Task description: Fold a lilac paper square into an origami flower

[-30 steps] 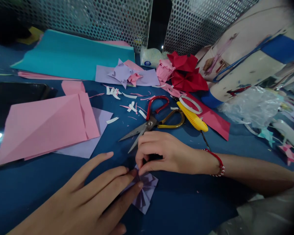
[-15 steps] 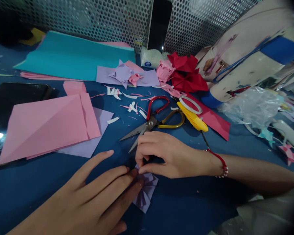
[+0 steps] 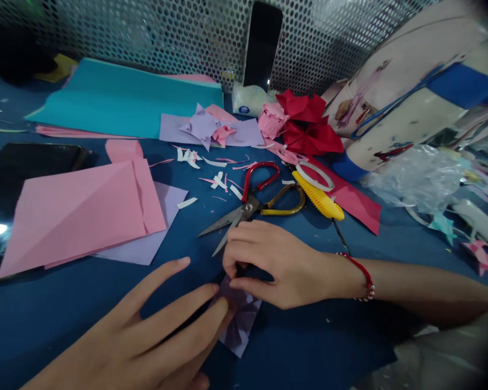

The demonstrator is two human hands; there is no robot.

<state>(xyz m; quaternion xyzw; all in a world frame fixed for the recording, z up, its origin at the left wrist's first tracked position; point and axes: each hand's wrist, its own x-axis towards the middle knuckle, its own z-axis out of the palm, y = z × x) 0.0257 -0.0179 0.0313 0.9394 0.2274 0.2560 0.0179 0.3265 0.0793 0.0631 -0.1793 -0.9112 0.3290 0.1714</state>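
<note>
We can read no words, brands or numbers from here. Straight beyond the grip of our right hand, past the scissors, a small round blue label sits on the front of a white packet; its pale marks are too small for us to make out. Farther out and to the right of that grip, we see a small red and dark print on a white and blue cylinder, with no lettering we can read.
</note>
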